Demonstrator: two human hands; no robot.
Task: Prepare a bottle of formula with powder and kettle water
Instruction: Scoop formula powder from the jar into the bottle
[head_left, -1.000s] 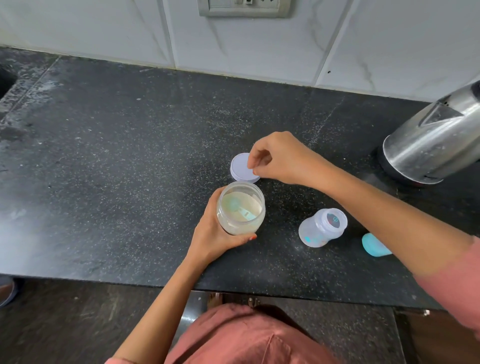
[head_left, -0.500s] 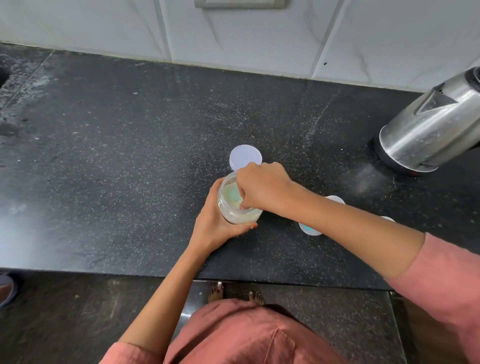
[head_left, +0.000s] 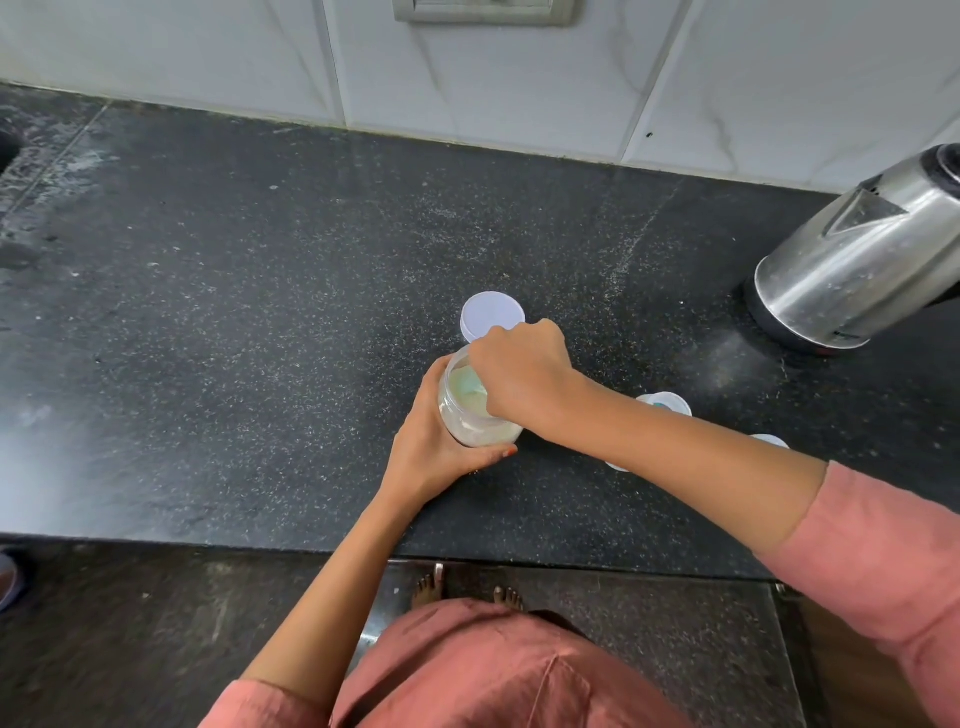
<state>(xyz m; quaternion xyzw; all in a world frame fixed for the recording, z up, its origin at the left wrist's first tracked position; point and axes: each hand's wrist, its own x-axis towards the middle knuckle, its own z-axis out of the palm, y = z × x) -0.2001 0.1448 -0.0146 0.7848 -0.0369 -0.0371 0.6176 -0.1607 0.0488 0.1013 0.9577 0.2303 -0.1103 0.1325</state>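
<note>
Clear powder jar (head_left: 470, 415) gripped in my left hand (head_left: 434, 441); right hand (head_left: 522, 371) fingers inside its mouth, grip hidden; lid (head_left: 491, 314) just beyond.

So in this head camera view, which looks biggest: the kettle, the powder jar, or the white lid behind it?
1. kettle, clearly largest
2. powder jar, partly hidden by both hands
3. white lid, smallest

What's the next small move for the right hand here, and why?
Probably lift a scoop of powder out of the jar and carry it right to the bottle. The right hand reaches into the open jar at the teal scoop, the left hand steadies the jar, its lid lies behind, and the bottle's mouth looks open.
</note>
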